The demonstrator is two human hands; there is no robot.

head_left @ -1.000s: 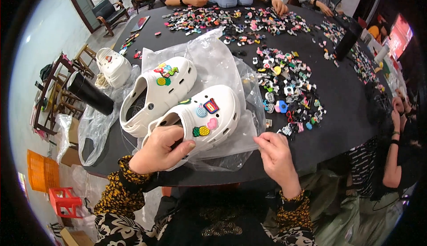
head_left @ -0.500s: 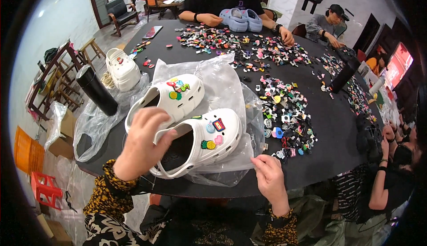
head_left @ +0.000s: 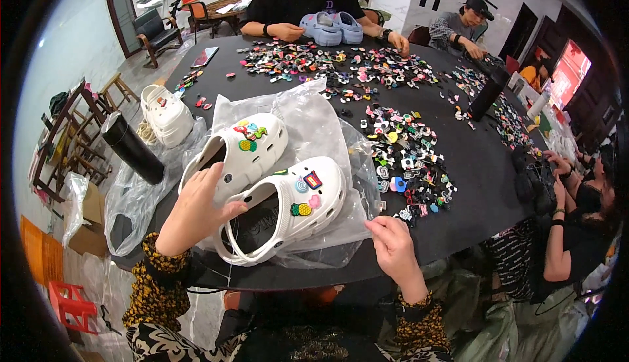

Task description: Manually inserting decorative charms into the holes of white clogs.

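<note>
Two white clogs lie on a clear plastic bag in front of me, toes pointing to the upper right. Colourful charms, including pineapples, decorate the far clog and the near clog. My left hand is by their heels, thumb and fingers apart and holding nothing; whether it touches either clog I cannot tell. Beside the near clog's toe, at the bag's edge, my right hand has thumb and fingertips pressed together. What is between them, if anything, is hidden.
Charms lie in a pile to the right and another pile farther back. Left of the clogs stand a black bottle and a white clog pair. Across the table, a person has blue clogs. Another black bottle stands right.
My left hand has turned and its thumb and fingers are spread wider over the heels. My right hand stays pinched at the bag's edge. The whole view has shifted slightly.
</note>
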